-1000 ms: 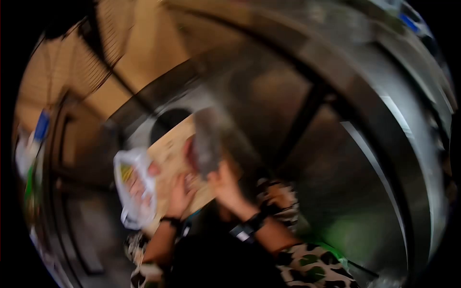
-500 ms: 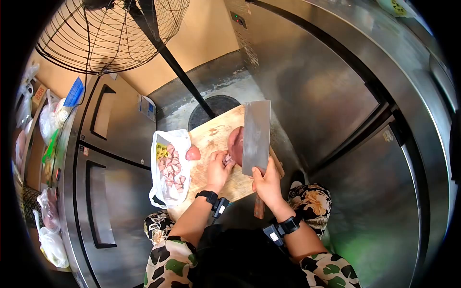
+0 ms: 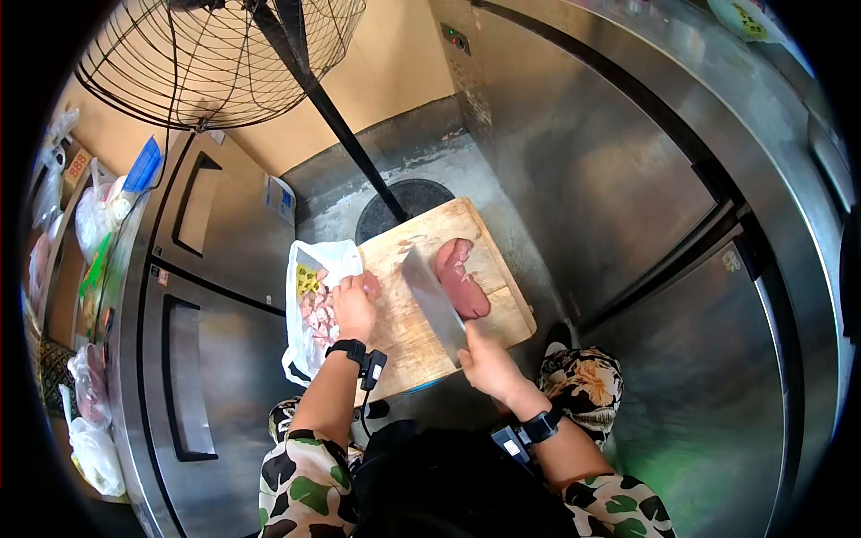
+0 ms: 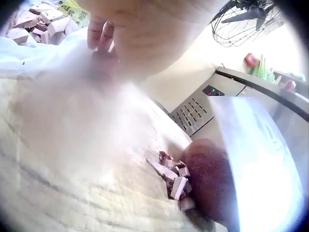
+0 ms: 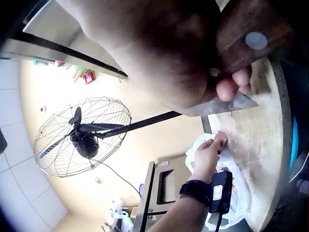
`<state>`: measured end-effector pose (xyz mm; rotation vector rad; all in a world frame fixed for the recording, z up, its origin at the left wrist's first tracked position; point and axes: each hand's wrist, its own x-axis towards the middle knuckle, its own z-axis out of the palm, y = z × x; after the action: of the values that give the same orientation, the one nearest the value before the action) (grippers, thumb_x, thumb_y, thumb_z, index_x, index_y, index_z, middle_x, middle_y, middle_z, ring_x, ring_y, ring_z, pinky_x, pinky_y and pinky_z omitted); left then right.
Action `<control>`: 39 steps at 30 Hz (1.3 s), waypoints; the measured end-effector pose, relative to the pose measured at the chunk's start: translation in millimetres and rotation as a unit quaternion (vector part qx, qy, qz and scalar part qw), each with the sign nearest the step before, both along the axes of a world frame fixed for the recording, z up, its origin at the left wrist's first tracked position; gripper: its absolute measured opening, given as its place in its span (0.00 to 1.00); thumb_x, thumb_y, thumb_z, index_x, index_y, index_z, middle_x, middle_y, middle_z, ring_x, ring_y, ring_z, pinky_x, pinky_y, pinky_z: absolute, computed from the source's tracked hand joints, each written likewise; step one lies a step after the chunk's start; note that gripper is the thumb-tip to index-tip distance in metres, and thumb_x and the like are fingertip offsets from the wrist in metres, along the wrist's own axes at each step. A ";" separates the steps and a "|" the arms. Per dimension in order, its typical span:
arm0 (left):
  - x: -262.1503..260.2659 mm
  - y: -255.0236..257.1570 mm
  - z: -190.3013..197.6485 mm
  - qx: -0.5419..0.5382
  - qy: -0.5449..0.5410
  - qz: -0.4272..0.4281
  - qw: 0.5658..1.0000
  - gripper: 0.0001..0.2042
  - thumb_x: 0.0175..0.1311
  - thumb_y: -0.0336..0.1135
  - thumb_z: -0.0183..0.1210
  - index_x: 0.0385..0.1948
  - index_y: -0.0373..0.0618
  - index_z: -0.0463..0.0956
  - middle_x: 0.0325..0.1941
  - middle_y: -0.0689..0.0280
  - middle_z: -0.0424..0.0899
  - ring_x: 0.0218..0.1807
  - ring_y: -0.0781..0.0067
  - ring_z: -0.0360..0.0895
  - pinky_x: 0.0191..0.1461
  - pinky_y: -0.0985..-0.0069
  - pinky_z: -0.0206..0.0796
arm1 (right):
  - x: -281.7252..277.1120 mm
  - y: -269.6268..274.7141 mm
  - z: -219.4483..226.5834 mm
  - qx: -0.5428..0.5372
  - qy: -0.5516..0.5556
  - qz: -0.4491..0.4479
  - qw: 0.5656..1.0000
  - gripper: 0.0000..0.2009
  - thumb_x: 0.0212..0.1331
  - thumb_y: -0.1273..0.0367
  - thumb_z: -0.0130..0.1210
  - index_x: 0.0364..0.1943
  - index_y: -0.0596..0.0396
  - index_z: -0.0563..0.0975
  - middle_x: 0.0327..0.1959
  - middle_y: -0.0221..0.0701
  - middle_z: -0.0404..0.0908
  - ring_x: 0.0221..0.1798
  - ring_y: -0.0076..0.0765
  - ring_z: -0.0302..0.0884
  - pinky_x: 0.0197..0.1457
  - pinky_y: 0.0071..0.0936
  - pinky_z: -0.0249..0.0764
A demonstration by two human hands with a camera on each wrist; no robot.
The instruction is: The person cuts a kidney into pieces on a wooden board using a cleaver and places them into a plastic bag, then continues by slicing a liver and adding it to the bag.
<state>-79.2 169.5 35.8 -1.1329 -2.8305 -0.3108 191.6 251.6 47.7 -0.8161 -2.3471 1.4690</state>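
My right hand grips the wooden handle of a cleaver, its broad blade tilted over the board just left of a large dark-red piece of meat, liver-like. Pale cut bits lie against that meat in the left wrist view. At the near rim of a white plastic bag, my left hand reaches over a smaller pink meat piece, fingers loosely bent and partly hiding it. Inside the bag are several cubes of pink meat.
A wooden cutting board carries the meat and bag. Behind it stands a wire-caged fan on a black pole. Steel cabinets flank the left, a large steel fridge the right. Bagged goods sit at far left.
My left hand has moved left, from the bits by the large meat to the bag's rim. The cleaver has come off the meat's right side to its left, blade now tilted. The first frame is blurred.
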 end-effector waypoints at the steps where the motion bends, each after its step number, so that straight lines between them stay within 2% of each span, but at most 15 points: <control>1: 0.0 1.2 0.9 0.001 -0.006 0.006 1.000 0.17 0.54 0.31 0.62 0.47 0.45 0.76 0.49 0.56 0.76 0.53 0.50 0.71 0.58 0.60 0.64 | 1.8 -0.5 4.1 0.019 -0.041 0.029 0.999 0.15 0.59 0.73 0.48 0.50 0.62 0.66 0.30 0.54 0.79 0.36 0.64 0.77 0.41 0.53 0.73; 5: -4.0 -2.9 -7.4 0.049 -0.054 0.023 0.997 0.16 0.52 0.30 0.64 0.43 0.44 0.74 0.44 0.56 0.75 0.46 0.51 0.74 0.51 0.61 0.68 | 4.6 -6.5 -3.4 0.069 -0.115 0.100 0.986 0.15 0.57 0.76 0.44 0.49 0.61 0.67 0.30 0.54 0.79 0.37 0.63 0.78 0.41 0.54 0.73; 9: -6.5 -10.8 -13.1 0.107 -0.047 0.001 0.993 0.19 0.48 0.25 0.66 0.43 0.43 0.70 0.38 0.56 0.74 0.42 0.51 0.76 0.46 0.61 0.71 | 4.3 -5.5 -1.3 0.052 -0.121 0.090 0.987 0.14 0.56 0.77 0.43 0.48 0.61 0.68 0.30 0.53 0.80 0.38 0.63 0.78 0.41 0.54 0.73; 12: -30.0 -24.9 -51.2 0.180 -0.188 -0.006 0.965 0.14 0.52 0.29 0.65 0.40 0.43 0.74 0.42 0.56 0.73 0.41 0.52 0.76 0.48 0.61 0.70 | 6.7 -4.0 4.2 0.047 -0.117 0.084 0.988 0.14 0.57 0.76 0.43 0.49 0.60 0.67 0.30 0.54 0.79 0.38 0.63 0.78 0.42 0.55 0.72; 14: -4.2 -23.8 -23.1 0.161 -0.153 -0.036 0.974 0.13 0.51 0.29 0.65 0.38 0.43 0.76 0.42 0.57 0.74 0.41 0.52 0.74 0.49 0.62 0.69 | 7.2 -4.0 5.4 0.038 -0.099 0.076 0.991 0.14 0.59 0.74 0.45 0.50 0.60 0.66 0.30 0.54 0.79 0.37 0.64 0.78 0.41 0.55 0.71; 15: 11.2 -21.1 -7.7 0.152 -0.136 -0.050 0.978 0.12 0.51 0.29 0.65 0.37 0.43 0.77 0.42 0.58 0.74 0.41 0.53 0.74 0.49 0.63 0.68 | 7.3 -3.0 10.3 0.031 -0.077 0.049 0.995 0.14 0.60 0.73 0.46 0.50 0.59 0.66 0.30 0.54 0.79 0.37 0.64 0.77 0.41 0.56 0.71; 18: 34.3 -7.7 9.5 0.135 0.031 -0.140 0.980 0.10 0.51 0.25 0.63 0.37 0.44 0.80 0.43 0.59 0.76 0.48 0.54 0.74 0.54 0.65 0.68 | 6.1 0.5 16.9 0.013 -0.001 -0.033 0.999 0.16 0.62 0.71 0.48 0.52 0.59 0.63 0.29 0.55 0.78 0.36 0.65 0.77 0.39 0.55 0.71; 23: 53.1 23.7 8.7 0.054 -0.049 -0.222 0.972 0.13 0.51 0.28 0.64 0.40 0.47 0.81 0.47 0.64 0.81 0.51 0.57 0.74 0.56 0.66 0.67 | 2.4 12.7 2.9 -0.067 0.092 -0.140 0.984 0.17 0.62 0.71 0.51 0.52 0.63 0.63 0.29 0.57 0.77 0.36 0.66 0.77 0.38 0.52 0.72; 26: 44.6 32.7 -13.8 0.067 -0.109 -0.254 0.959 0.13 0.49 0.25 0.64 0.39 0.45 0.81 0.44 0.62 0.82 0.48 0.54 0.77 0.55 0.65 0.68 | 0.3 15.2 -2.6 -0.095 0.107 -0.160 0.977 0.17 0.62 0.72 0.51 0.53 0.65 0.64 0.31 0.59 0.78 0.37 0.66 0.77 0.39 0.50 0.73; 27: 40.5 34.4 -21.4 0.107 -0.108 -0.266 0.952 0.12 0.50 0.22 0.64 0.38 0.41 0.81 0.38 0.60 0.84 0.41 0.59 0.81 0.49 0.69 0.72 | -0.3 15.1 -3.8 -0.103 0.105 -0.154 0.977 0.18 0.62 0.72 0.51 0.53 0.65 0.64 0.31 0.58 0.78 0.37 0.66 0.77 0.40 0.50 0.73; 30: 32.2 32.5 -40.6 0.156 -0.285 -0.164 0.931 0.09 0.55 0.20 0.62 0.38 0.38 0.81 0.35 0.62 0.84 0.35 0.71 0.81 0.43 0.75 0.73 | -2.0 14.7 -4.6 -0.112 0.098 -0.147 0.978 0.19 0.61 0.72 0.51 0.54 0.66 0.63 0.31 0.58 0.78 0.38 0.66 0.77 0.41 0.49 0.73; 31: 30.4 32.0 -44.6 0.185 -0.348 -0.128 0.910 0.06 0.59 0.19 0.60 0.37 0.36 0.81 0.33 0.66 0.84 0.34 0.80 0.79 0.40 0.81 0.73 | -2.2 14.8 -4.3 -0.112 0.096 -0.145 0.978 0.19 0.61 0.72 0.51 0.54 0.66 0.63 0.31 0.58 0.78 0.38 0.66 0.77 0.41 0.49 0.73; 34: 30.5 24.7 -36.8 0.191 -0.353 -0.082 0.912 0.07 0.61 0.20 0.58 0.39 0.38 0.80 0.33 0.68 0.82 0.34 0.80 0.79 0.40 0.82 0.73 | -2.7 13.2 -8.2 -0.104 0.113 -0.152 0.976 0.19 0.61 0.72 0.52 0.54 0.66 0.63 0.32 0.59 0.78 0.39 0.67 0.77 0.41 0.49 0.73; 37: 24.6 15.7 -30.8 0.255 -0.502 -0.012 0.826 0.08 0.64 0.21 0.56 0.44 0.38 0.79 0.34 0.68 0.81 0.34 0.79 0.78 0.41 0.82 0.74 | -3.0 14.6 -6.1 -0.108 0.112 -0.147 0.977 0.19 0.61 0.72 0.52 0.53 0.66 0.63 0.32 0.59 0.78 0.39 0.67 0.77 0.41 0.50 0.73; 39: 22.4 10.6 -30.7 0.286 -0.540 -0.006 0.791 0.10 0.65 0.21 0.55 0.46 0.39 0.78 0.35 0.68 0.81 0.34 0.78 0.78 0.42 0.82 0.74 | -3.1 14.9 -3.1 -0.117 0.114 -0.146 0.976 0.19 0.61 0.73 0.52 0.54 0.66 0.63 0.33 0.59 0.78 0.39 0.67 0.77 0.41 0.50 0.73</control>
<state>-56.8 180.1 5.2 -0.9669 -3.0030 -2.2678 188.5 266.5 44.6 -0.9451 -1.8250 1.6277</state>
